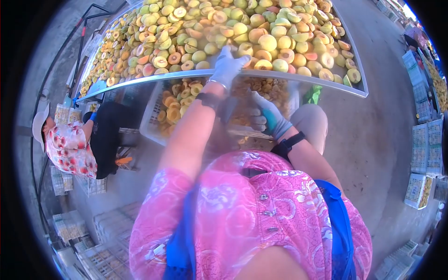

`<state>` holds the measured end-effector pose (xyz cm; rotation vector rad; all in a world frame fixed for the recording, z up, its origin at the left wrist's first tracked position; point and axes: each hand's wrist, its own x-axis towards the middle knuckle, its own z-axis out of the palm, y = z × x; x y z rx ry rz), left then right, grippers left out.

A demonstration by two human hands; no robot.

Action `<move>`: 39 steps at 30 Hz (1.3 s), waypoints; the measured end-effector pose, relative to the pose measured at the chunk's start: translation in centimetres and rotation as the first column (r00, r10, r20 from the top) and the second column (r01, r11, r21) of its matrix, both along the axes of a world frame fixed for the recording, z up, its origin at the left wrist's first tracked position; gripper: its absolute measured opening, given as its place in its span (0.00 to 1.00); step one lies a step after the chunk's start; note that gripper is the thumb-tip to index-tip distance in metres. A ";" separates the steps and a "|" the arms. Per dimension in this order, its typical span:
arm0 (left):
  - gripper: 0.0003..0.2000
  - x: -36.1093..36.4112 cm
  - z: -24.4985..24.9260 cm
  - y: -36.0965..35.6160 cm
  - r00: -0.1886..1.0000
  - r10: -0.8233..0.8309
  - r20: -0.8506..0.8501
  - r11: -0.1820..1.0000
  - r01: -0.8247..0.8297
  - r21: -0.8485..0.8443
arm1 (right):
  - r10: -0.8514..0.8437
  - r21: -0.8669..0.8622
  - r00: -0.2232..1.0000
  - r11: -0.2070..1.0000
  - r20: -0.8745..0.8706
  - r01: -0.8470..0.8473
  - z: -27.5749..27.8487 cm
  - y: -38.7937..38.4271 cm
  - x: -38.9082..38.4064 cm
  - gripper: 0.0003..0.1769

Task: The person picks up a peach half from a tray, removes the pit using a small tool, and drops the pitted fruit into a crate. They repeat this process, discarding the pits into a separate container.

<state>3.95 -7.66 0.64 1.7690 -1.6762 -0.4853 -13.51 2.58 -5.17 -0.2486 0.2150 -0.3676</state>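
Note:
My left hand (pixel 227 66), in a pale grey glove, reaches over the metal rim of the sorting table (pixel 205 73). Its thumb is spread to the side and its fingertips are at the heap of apricots (pixel 268 43), many of them cut in half. Lower and to the right is my right hand (pixel 270 115), in a grey and teal glove, its fingers curled in; what they hold, if anything, is hidden. Beneath my hands stand a white crate of apricot halves (pixel 173 113) and, beside it, a container of brownish pieces (pixel 268 88), possibly pits.
A person in a flowered shirt (pixel 72 147) sits at the left. Stacked crates (pixel 427 149) line the right side, and more crates (pixel 105 233) stand at the lower left. Something green (pixel 313 94) hangs near my knee. Dark hoses or cables (pixel 42 93) run along the left.

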 end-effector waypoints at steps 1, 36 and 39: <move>0.32 0.2 0.1 0.5 0.909 -0.016 -0.417 1.000 0.019 0.004 | -0.055 -0.001 0.996 0.998 -0.076 0.055 0.4 0.2 0.0 0.22; 0.25 -0.4 0.4 11.1 -0.148 -0.022 -0.989 0.998 0.057 -0.031 | -0.578 -0.805 0.638 0.583 -0.509 -0.114 8.7 2.1 3.9 0.23; 0.25 -1.7 1.6 11.3 0.005 -0.043 -0.999 0.983 -0.177 -0.044 | -0.571 -0.791 0.606 0.588 -0.554 -0.169 8.9 2.4 3.9 0.23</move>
